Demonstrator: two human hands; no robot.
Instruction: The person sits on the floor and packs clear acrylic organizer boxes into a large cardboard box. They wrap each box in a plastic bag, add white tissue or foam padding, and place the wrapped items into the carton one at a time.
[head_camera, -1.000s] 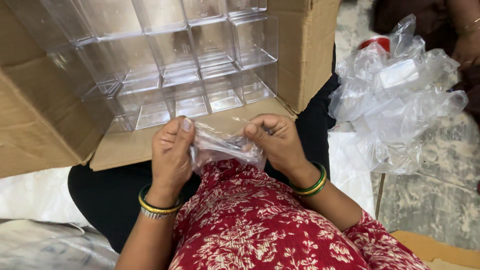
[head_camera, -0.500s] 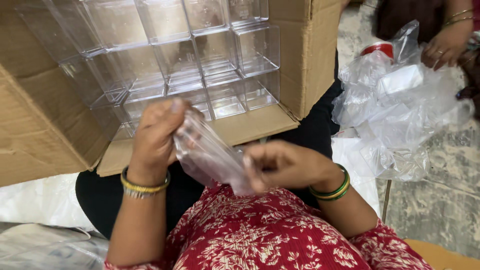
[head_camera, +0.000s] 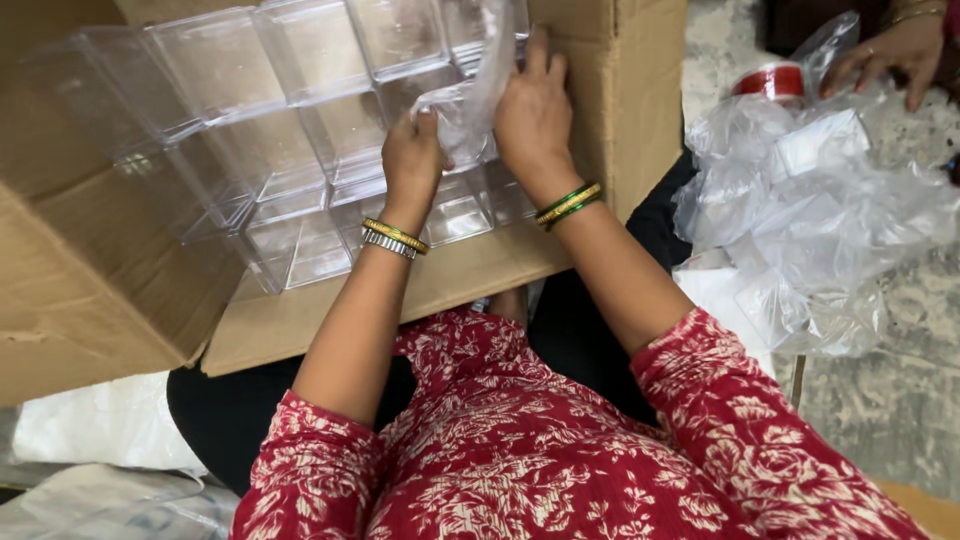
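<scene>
Head view: both hands are up at the open cardboard carton (head_camera: 620, 110), which lies on its side against the person's lap. The left hand (head_camera: 412, 160) pinches a clear plastic-wrapped piece (head_camera: 470, 105) and the right hand (head_camera: 535, 110) is closed on its upper edge, holding it against the stacked clear plastic boxes (head_camera: 290, 130) inside. Judging by the rows, the carton is largely filled, with this piece not yet seated. A heap of clear plastic bags (head_camera: 810, 220) remains on the floor, where another person's hand (head_camera: 885, 55) rests.
</scene>
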